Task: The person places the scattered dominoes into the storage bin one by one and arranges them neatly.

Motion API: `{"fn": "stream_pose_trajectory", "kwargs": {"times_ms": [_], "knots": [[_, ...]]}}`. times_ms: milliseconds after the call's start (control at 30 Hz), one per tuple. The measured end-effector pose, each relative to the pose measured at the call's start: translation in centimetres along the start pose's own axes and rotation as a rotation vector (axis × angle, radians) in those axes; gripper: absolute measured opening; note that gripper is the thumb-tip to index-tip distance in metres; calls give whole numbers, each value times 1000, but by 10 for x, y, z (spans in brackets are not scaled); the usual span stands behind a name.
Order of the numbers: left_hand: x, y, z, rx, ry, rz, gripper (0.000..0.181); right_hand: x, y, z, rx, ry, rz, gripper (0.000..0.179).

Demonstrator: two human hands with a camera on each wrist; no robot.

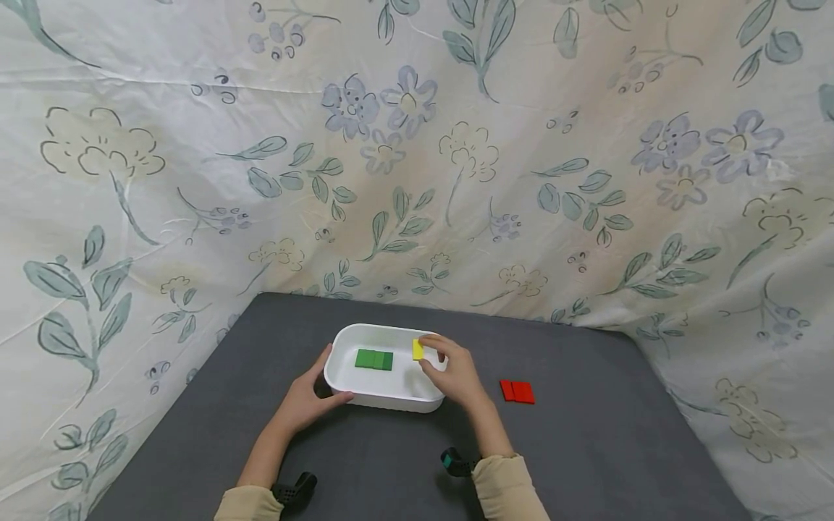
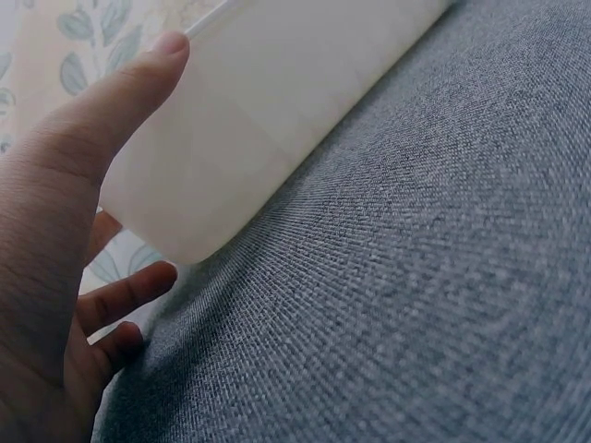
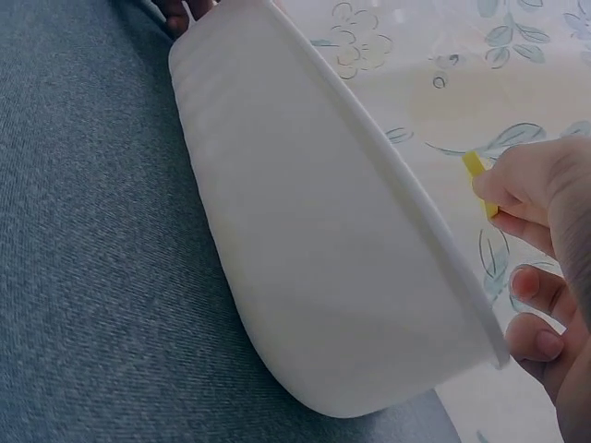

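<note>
A white rectangular tub (image 1: 384, 401) with rounded corners stands on the dark cloth. My left hand (image 1: 305, 399) grips its left end, thumb along the near wall and the other fingers around the far side. Inside, several green tiles (image 1: 374, 359) lie side by side in a row. Over the tub's right part, my right hand (image 1: 460, 373) pinches a small flat yellow tile (image 1: 418, 350) between thumb and fingertips. The right wrist view shows the yellow tile (image 3: 474, 164) above the rim, seen edge-on.
Two red tiles (image 1: 517, 391) lie together on the dark grey cloth (image 1: 586, 449), right of the tub. Behind the table hangs a floral curtain (image 1: 417, 181), which also runs along both sides. Each wrist wears a black device (image 1: 295, 491).
</note>
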State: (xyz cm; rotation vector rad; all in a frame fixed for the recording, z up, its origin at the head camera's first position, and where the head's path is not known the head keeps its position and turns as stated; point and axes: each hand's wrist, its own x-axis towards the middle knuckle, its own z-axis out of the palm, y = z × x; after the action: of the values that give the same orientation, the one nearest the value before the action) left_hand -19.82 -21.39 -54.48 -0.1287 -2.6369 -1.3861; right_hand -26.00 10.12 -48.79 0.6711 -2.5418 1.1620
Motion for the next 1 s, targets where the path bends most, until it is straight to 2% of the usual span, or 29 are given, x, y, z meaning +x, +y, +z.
{"fn": "stream_pose_trajectory", "kwargs": {"times_ms": [433,633,1000], "knots": [[-1,1,0,-4,-6,-12,122,9,0,12,-12,-53,-59,35],[-1,1,-1,-7,-7,-16,121,14,0,16,-53,-82,-44,35],[0,1,0,0,-5,-21,120,29,-3,24,-221,-178,-66,33]]}}
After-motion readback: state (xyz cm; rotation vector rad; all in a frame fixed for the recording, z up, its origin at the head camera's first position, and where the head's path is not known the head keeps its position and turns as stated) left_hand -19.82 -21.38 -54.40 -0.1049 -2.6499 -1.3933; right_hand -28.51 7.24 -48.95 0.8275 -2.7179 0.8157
